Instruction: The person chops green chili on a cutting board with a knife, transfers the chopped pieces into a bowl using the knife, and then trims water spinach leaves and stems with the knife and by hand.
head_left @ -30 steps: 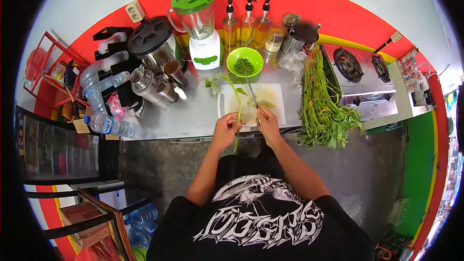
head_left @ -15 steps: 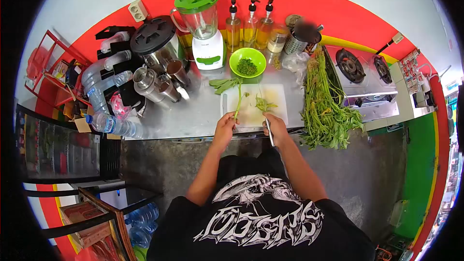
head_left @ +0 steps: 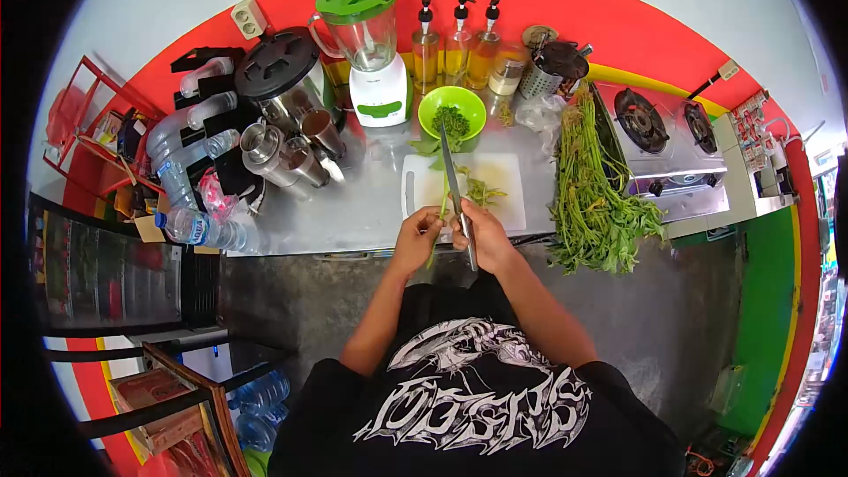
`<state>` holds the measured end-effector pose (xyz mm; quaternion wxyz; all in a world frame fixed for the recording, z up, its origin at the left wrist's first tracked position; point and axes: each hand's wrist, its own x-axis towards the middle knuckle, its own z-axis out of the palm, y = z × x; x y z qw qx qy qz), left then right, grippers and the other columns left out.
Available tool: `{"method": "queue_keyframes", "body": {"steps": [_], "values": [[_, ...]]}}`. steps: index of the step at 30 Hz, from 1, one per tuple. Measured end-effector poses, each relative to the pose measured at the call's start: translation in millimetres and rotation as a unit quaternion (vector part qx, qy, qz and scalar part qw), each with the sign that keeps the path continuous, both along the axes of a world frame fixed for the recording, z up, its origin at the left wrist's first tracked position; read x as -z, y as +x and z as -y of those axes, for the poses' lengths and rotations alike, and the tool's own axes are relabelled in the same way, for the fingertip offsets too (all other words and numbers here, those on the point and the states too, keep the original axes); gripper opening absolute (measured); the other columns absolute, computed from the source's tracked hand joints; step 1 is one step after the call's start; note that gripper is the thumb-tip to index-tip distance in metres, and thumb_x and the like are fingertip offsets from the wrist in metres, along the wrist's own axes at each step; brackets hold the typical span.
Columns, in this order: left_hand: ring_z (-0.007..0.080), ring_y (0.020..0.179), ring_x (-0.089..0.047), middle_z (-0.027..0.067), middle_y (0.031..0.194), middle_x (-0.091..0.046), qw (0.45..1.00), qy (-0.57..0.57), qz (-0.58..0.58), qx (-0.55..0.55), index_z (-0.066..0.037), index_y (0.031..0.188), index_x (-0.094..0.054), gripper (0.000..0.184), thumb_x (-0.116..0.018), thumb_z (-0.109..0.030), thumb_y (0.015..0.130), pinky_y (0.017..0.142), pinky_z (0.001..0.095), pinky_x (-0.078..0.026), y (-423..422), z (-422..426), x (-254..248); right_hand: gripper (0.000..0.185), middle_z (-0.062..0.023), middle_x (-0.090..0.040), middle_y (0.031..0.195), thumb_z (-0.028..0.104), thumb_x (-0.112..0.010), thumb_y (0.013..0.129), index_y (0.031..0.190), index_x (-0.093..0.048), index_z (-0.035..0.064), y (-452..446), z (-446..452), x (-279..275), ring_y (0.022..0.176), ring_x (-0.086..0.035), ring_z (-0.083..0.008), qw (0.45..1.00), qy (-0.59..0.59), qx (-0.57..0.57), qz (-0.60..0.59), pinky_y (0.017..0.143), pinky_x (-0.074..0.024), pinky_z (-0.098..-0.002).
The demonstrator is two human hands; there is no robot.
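Note:
My left hand (head_left: 419, 240) is closed on a green stalk (head_left: 443, 200) at the near edge of the white cutting board (head_left: 510, 203). Leaves at the stalk's far end lie near the green bowl (head_left: 478, 110), which holds chopped greens (head_left: 456, 123). Just right of it, my right hand (head_left: 484, 234) is closed round a knife (head_left: 450, 162), its blade slanting up and away over the board towards the bowl. Loose leafy trimmings (head_left: 481, 194) lie on the board beyond my right hand. The two hands are close together.
A large bundle of leafy stalks (head_left: 587, 185) lies right of the board, beside a gas stove (head_left: 667, 159). Behind stand a blender (head_left: 380, 93) and pump bottles (head_left: 426, 57). Metal cups (head_left: 323, 131) and plastic bottles (head_left: 199, 228) are at the left.
The knife has swung from pointing down beside my right hand to pointing away over the board. My right hand has moved left towards my left hand, and the stalk's leaves have shifted right.

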<state>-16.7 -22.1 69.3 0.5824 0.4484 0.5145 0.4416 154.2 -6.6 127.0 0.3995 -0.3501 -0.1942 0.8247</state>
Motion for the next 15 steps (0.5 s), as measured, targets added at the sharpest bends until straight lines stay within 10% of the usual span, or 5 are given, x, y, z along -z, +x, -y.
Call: {"method": "queue_keyframes", "body": {"steps": [15], "values": [[0.0113,0.083,-0.063,0.0016,0.089,-0.065,0.996,0.035,0.063,0.046,-0.001,0.117,-0.061,0.019,-0.053,0.001,0.100,0.085,0.0290,-0.051,0,-4,-5,0.022,-0.0006,-0.057,0.077,0.032,-0.048,0.107,0.123,-0.055,0.0187,-7,0,-2,0.053,-0.048,-0.0118,0.999,-0.009,-0.012,-0.048,0.052,-0.0396,-0.0269]]}}
